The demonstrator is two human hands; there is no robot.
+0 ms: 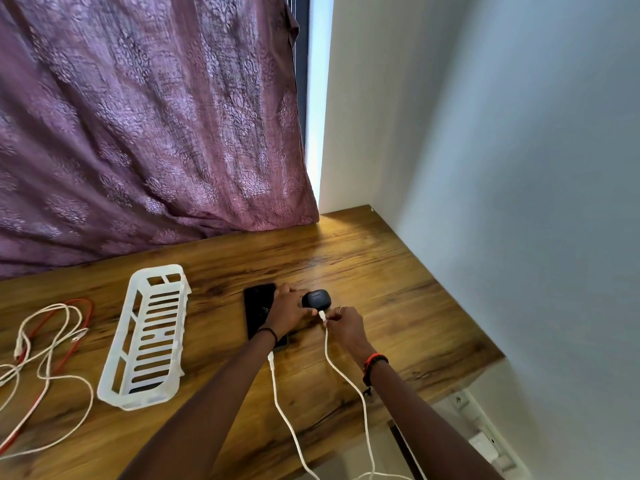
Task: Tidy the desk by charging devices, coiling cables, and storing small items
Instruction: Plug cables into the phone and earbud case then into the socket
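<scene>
A purple patterned curtain (138,133) is hung across the upper left, and a pale wall (519,168) is seen to the right. Below them a wooden bench (381,271) is set into the corner. On its left half a white slotted basket (135,405) is laid lengthwise. Further left, loose cables (48,344), white and red, are tangled together on the wood, well apart from the hands.

A black phone (258,306) is placed flat near the middle of the bench, just right of the basket. Its near end is met by a white phone cable (277,393), which is trailed off the front edge. A black earbud case (317,298) is set on the bench just beside the phone's far right corner.

The left hand (287,308) is laid across the phone, and its grip is closed around the left side of the earbud case. The right hand (346,327) is placed just near of the case, its grip pinched together on the plug of a second white cable (347,377). The plug tip is held against the case's near edge; whether it is fully seated cannot be told. A power strip (485,441) is partly seen below the bench at lower right.
</scene>
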